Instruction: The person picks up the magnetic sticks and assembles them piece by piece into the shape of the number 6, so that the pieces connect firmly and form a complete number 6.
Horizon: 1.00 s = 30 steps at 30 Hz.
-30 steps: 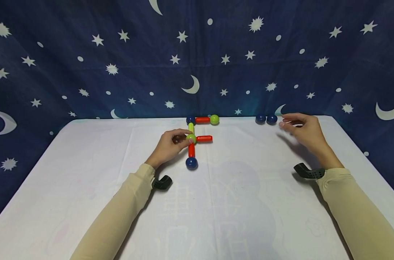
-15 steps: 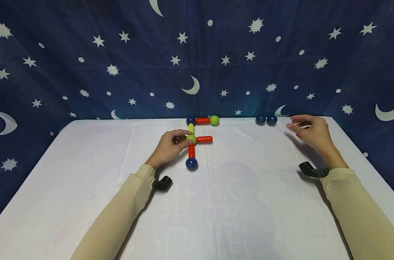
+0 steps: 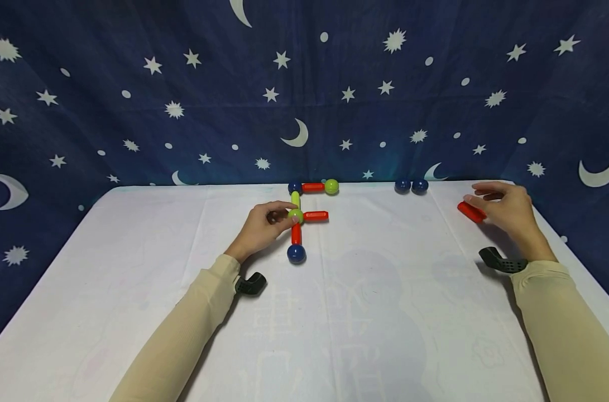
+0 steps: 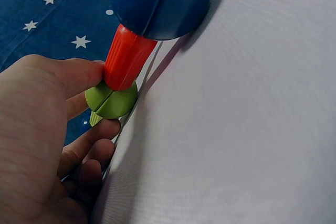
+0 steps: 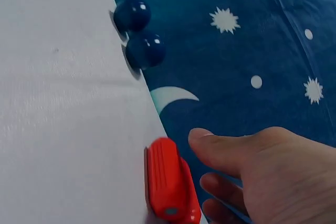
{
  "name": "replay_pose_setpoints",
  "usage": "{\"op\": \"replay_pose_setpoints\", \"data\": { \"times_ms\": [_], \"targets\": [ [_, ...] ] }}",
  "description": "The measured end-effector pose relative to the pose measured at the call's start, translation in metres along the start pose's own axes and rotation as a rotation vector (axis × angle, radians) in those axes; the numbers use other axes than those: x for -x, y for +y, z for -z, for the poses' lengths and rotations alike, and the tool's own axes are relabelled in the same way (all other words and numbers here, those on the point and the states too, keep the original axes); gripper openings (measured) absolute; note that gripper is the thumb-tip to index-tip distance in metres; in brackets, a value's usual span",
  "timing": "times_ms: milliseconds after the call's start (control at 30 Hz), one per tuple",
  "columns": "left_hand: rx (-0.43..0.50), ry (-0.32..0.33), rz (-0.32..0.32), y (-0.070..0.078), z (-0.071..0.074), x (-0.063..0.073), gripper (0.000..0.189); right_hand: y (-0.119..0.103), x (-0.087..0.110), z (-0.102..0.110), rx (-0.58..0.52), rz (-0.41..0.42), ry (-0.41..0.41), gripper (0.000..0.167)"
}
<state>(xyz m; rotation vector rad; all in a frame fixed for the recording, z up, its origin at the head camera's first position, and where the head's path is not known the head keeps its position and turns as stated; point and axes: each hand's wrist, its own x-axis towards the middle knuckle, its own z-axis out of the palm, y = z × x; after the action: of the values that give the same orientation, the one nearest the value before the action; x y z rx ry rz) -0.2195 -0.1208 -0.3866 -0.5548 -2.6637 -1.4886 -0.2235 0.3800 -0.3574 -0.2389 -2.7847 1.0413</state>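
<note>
My left hand (image 3: 256,226) pinches a green ball (image 4: 111,100) between thumb and fingers. From that ball a red rod (image 3: 296,233) runs toward me to a dark blue ball (image 3: 296,254), and another red rod (image 3: 316,216) sticks out rightward with a bare end. A yellow-green rod (image 3: 296,199) leads back to a second blue ball (image 3: 295,188), joined by a red rod (image 3: 312,187) to a green end ball (image 3: 331,186). At the right, my right hand (image 3: 510,212) hovers with loosely bent fingers beside two loose red rods (image 5: 165,179) lying side by side.
Two dark blue balls (image 3: 411,186) sit together at the white table's (image 3: 374,312) back edge. Behind it hangs a dark blue curtain (image 3: 209,84) with stars and moons. Each wrist carries a black camera mount (image 3: 502,261).
My right hand has moved rightward, away from the two blue balls, bringing the loose red rods into sight. The left hand and the joined rods have stayed in place.
</note>
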Motion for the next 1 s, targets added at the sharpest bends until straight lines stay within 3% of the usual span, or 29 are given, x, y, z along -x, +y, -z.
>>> {"op": "replay_pose_setpoints", "data": {
  "times_ms": [400, 733, 1000],
  "targets": [
    [0.006, 0.006, 0.006, 0.001, 0.001, 0.0, 0.028, 0.009, -0.002, 0.012, -0.044, -0.171, -0.214, 0.082],
    [0.005, 0.001, 0.007, 0.002, 0.0, 0.0, 0.028, 0.015, -0.004, 0.022, -0.012, -0.124, -0.331, 0.084],
    [0.006, 0.001, 0.005, 0.002, 0.0, 0.0, 0.028, 0.015, -0.005, 0.02, 0.007, -0.105, -0.327, 0.08]
  ]
}}
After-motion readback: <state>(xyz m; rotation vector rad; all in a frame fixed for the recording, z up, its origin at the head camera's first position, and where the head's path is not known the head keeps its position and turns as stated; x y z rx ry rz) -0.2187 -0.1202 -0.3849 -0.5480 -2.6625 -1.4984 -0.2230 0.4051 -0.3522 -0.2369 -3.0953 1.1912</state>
